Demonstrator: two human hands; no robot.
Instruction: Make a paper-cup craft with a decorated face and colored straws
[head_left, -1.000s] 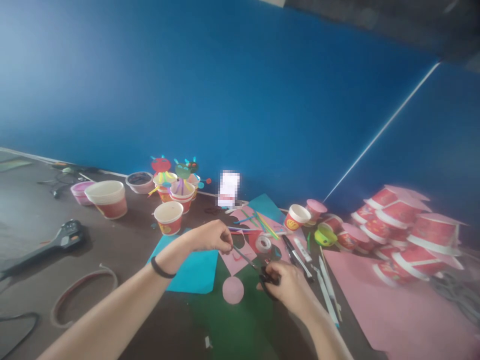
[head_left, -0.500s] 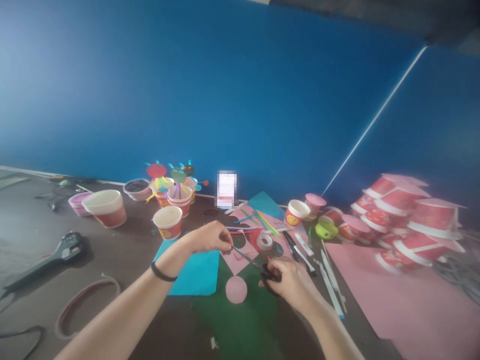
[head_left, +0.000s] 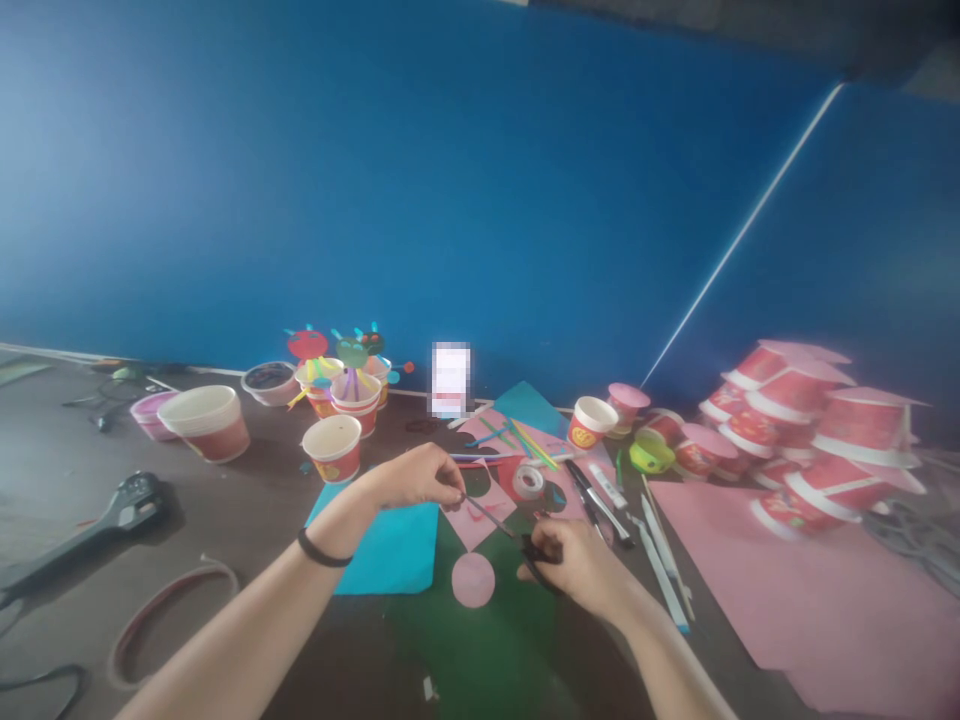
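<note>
A person's two bare hands met over the middle of a dark table (head_left: 315, 660) that stood against a blue wall (head_left: 480, 200). The right hand (head_left: 581, 562) was curled around the black handles of a pair of scissors (head_left: 537, 562), whose thin blades (head_left: 495, 518) slanted up and away to the left. The left hand (head_left: 424, 476), a black band (head_left: 322, 550) around its wrist, had its fingers pinched together at the far end of the blades; whether they gripped the tip or something small could not be told. Just below the scissors, a pale pink paper disc (head_left: 473, 581) lay on a dark green sheet (head_left: 480, 660). Behind the blades lay a pink square (head_left: 474, 522) with a round hole, and near it a roll of tape (head_left: 529, 483). A bright blue sheet (head_left: 401, 555) lay partly under the left forearm. Farther left stood a red cup with a white rim (head_left: 331, 450) and, behind it, cups topped with colorful paper figures (head_left: 351, 352). To the right of the right hand lay pens (head_left: 604, 505) and a large pink sheet (head_left: 735, 580), with a pile of red paper cups (head_left: 795, 405) at its far side.
</note>
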